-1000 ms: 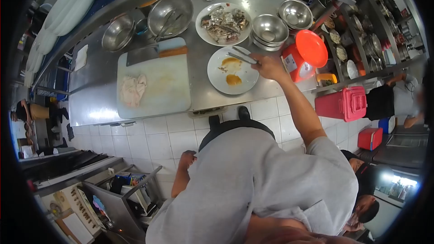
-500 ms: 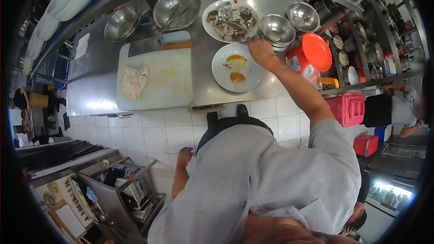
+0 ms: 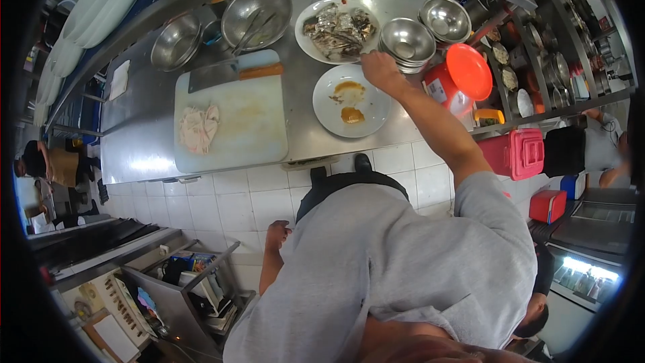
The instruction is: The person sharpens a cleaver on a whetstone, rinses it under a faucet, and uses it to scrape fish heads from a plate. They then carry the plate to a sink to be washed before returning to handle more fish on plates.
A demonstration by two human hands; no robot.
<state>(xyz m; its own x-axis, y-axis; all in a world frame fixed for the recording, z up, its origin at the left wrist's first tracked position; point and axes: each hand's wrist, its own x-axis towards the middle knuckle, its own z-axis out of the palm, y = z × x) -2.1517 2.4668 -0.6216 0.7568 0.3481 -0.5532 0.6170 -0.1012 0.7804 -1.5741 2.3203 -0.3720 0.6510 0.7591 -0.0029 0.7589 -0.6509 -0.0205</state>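
My right hand reaches over the steel table with its fingers drawn together at the near right rim of an oval white plate. On that plate lies a heap of dark, silvery food scraps. What the fingertips hold, if anything, is hidden. Just below the hand is a round white plate with brown sauce smears and a yellowish-brown blob. Beside the hand stands a stack of steel bowls. My left hand hangs at my side over the floor, loosely curled with fingers partly apart, holding nothing.
A cutting board bears a cleaver and a pale, folded piece of food. Steel bowls stand behind it. An orange-lidded container is right of my arm. Other people stand at both sides.
The whole view has shifted slightly. My right hand stays at the oval plate's rim, and my left hand still hangs at my side.
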